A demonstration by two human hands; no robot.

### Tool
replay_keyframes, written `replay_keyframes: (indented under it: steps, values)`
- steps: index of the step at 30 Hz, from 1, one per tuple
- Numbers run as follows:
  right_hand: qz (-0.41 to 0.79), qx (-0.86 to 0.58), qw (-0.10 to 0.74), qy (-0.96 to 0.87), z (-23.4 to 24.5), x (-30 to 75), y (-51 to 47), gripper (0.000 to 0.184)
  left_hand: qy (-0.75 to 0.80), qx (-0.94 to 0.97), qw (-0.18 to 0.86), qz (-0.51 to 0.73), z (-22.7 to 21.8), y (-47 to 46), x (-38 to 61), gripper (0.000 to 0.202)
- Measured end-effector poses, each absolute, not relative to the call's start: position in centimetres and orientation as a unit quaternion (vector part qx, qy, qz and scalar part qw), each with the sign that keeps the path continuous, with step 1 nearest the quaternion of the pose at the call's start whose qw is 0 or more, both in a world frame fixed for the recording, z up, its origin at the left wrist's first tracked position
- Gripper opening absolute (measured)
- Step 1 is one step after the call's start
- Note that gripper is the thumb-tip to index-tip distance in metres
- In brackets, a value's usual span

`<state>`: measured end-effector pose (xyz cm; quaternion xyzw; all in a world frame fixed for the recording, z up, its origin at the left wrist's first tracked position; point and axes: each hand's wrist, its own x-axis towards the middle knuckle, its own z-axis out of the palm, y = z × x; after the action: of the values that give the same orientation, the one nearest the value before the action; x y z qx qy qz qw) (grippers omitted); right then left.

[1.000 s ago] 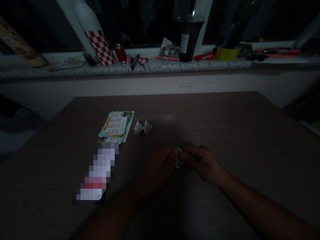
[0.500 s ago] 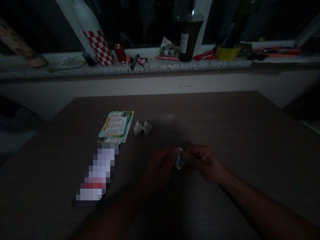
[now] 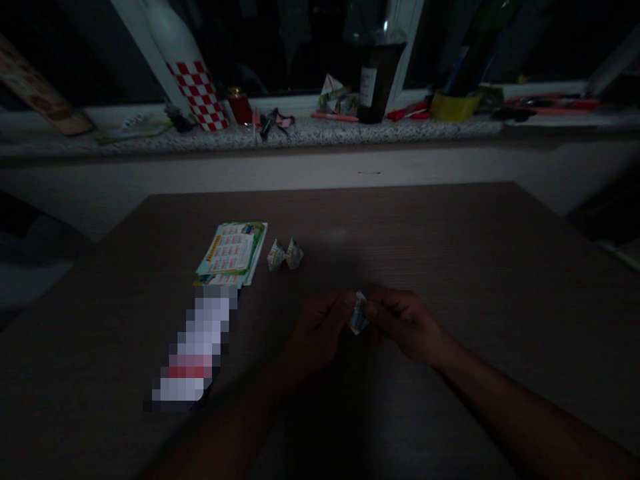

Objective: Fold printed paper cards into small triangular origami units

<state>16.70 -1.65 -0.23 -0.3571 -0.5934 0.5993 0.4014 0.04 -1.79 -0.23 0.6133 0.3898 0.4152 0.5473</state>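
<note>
A small folded piece of printed paper is pinched between both hands above the table. My left hand grips its left side with thumb and fingers closed. On the other side, my right hand holds it the same way; the fingers behind the paper are partly hidden. Beyond my left hand stand two small folded paper pieces, side by side and touching. Left of them lies a stack of printed paper sheets with green edges and rows of orange-red print.
A phone-like object with a pixelated screen lies left of my hands on the wooden table. Behind, a granite sill carries a red-and-white checkered bottle, a dark bottle, a yellow holder and small odds and ends.
The folded paper has tilted slightly and shifted a little up and left between my fingers. Both hands keep their grip; everything else stays where it was.
</note>
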Motion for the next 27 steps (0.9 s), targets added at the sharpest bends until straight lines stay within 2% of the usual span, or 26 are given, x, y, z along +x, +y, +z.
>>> replay_keyframes:
  steps: [8, 12, 16, 21, 27]
  values:
    - [0.589, -0.372, 0.420, -0.581, -1.0, 17.2, -1.8, 0.034, 0.458, 0.602, 0.500, 0.421, -0.4, -1.8, 0.0, 0.049]
    - [0.533, -0.408, 0.463, -0.579, -1.0, 17.2, -1.8, 0.029, 0.450, 0.659, 0.459, 0.392, -0.4, -1.6, -0.4, 0.047]
    - [0.439, -0.418, 0.496, -0.622, -0.9, 17.4, -1.6, 0.018, 0.429, 0.732, 0.392, 0.356, 0.0, -1.5, -0.5, 0.034]
    - [0.346, -0.385, 0.454, -0.725, -1.0, 17.9, -1.4, 0.014, 0.430, 0.719, 0.385, 0.387, 0.4, -1.5, -0.5, 0.016]
    - [0.328, -0.343, 0.422, -0.773, -1.2, 18.0, -1.2, 0.012, 0.390, 0.741, 0.393, 0.380, 0.3, -1.2, -0.5, 0.015]
